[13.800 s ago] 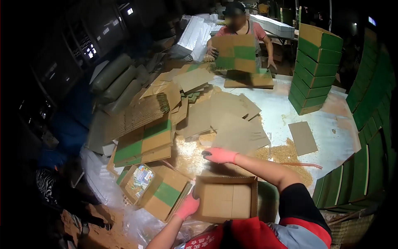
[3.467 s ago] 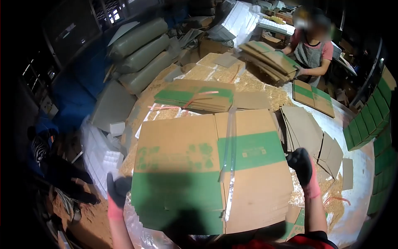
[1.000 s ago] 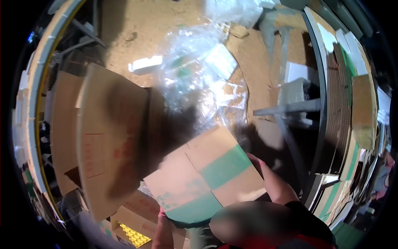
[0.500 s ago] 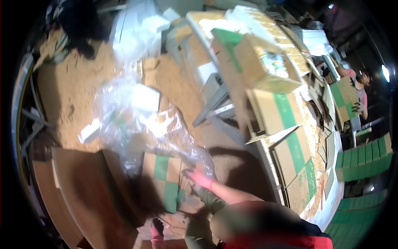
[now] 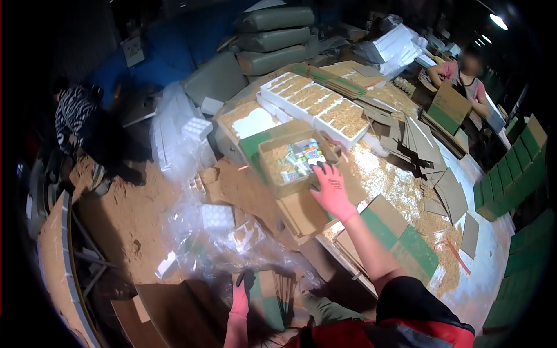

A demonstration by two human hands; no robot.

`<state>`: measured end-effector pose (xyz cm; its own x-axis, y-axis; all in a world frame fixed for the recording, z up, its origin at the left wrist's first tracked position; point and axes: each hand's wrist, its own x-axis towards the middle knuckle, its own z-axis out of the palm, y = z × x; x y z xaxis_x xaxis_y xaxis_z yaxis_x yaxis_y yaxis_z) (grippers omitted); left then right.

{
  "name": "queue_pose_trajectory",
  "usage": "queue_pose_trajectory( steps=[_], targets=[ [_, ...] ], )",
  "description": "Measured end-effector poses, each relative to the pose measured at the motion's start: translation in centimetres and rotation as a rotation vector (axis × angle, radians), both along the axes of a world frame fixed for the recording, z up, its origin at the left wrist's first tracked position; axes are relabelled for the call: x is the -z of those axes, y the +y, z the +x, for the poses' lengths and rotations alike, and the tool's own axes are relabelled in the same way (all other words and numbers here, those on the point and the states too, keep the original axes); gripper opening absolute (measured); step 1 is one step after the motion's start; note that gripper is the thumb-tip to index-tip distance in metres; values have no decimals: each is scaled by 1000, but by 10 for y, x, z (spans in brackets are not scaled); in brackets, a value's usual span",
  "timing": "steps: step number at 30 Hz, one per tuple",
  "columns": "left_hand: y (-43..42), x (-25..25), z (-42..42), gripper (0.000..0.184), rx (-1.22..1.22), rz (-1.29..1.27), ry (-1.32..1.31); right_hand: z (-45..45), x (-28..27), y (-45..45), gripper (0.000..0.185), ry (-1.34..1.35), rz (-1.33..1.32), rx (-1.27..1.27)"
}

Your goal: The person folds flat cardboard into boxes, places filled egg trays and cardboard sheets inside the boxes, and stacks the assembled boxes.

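My left hand [image 5: 239,298], in a pink glove with dark fingertips, is low in the view with its fingers stretched along the left edge of a stack of folded green-and-brown cardboard [image 5: 268,298], which stands on edge by my legs. Further up, my right hand [image 5: 331,188] reaches over the right rim of a small open carton [image 5: 282,187], fingers bent and somewhat apart. Colourful packets [image 5: 303,158] lie inside the carton beside its fingertips; no held item shows. Beneath the carton is more green-and-brown cardboard [image 5: 255,142].
White foam trays [image 5: 316,107] and grey cardboard sheets [image 5: 449,191] lie on the husk-strewn table. Green-brown boxes [image 5: 510,174] line the right. Clear plastic [image 5: 191,232] covers part of the floor. A co-worker [image 5: 464,81] handles cardboard; another person [image 5: 87,124] bends at left.
The folded cardboard has gone from the table to the floor in my hands. My right hand has since left it and moved up to the small carton. The view has swung back toward the table.
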<state>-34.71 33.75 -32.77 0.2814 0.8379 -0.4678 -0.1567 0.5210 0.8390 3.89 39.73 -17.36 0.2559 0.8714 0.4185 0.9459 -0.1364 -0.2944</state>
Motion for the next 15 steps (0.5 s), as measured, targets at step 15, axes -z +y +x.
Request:
queue_pose_trajectory(
  steps=[15],
  targets=[
    [112,-40,201,66,286,448,374,55,8,-28,60,31,-9,15]
  ],
)
